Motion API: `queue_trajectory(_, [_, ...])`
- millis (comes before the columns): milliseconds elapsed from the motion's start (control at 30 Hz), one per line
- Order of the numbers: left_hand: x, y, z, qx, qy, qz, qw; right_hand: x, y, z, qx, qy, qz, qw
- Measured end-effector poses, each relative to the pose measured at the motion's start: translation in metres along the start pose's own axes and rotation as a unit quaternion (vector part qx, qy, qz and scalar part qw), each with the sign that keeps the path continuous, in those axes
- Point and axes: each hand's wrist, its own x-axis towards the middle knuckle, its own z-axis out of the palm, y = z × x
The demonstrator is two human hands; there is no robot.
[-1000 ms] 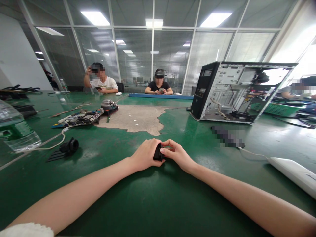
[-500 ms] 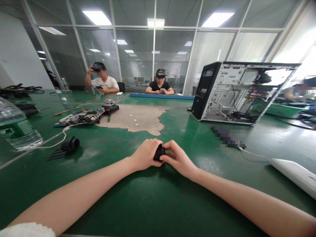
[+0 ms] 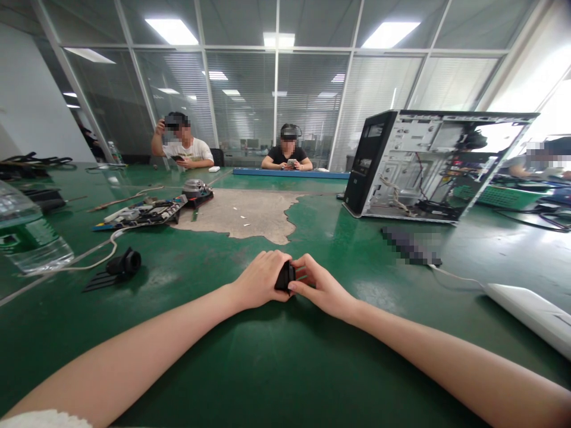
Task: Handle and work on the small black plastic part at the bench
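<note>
Just above the green tabletop, my left hand is wrapped round a small black part. Its palm and fingers cover much of the part, so the exact kind cannot be made out. From the other side, my right hand pinches the part's right edge between thumb and fingertips. To the left lies a black plastic piece with a round, ring-like end and flat slats, apart from both hands.
On the left are a water bottle and a circuit board with a cable. An opened computer case stands right, near a white box-like device and a green basket. Two people sit across the table.
The view has shifted slightly, moving the scene a little to the left. Both hands keep hold of the black part, with only a slight change in the right fingers.
</note>
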Motion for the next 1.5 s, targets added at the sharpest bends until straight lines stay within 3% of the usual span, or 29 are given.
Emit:
queue_trajectory(467, [0.001, 0.002, -0.002, 0.004, 0.0, 0.003, 1.0, 0.004, 0.0, 0.0, 0.053, -0.014, 0.039, 0.998])
queue_trajectory(667, [0.0, 0.001, -0.002, -0.001, -0.003, 0.001, 1.0, -0.001, -0.002, 0.0, 0.016, -0.017, 0.0, 1.0])
queue_trajectory(1033, [0.001, 0.003, -0.003, -0.018, 0.005, -0.003, 1.0, 0.002, -0.002, 0.0, 0.015, 0.004, 0.026, 1.0])
queue_trajectory(1233, [-0.001, 0.007, -0.01, -0.023, 0.002, 0.016, 1.0, -0.001, -0.002, -0.002, -0.009, -0.001, -0.015, 1.0])
queue_trajectory(1500, [-0.003, 0.007, -0.012, -0.035, -0.005, 0.014, 0.999, 0.003, -0.003, 0.0, 0.027, 0.014, 0.024, 0.999])
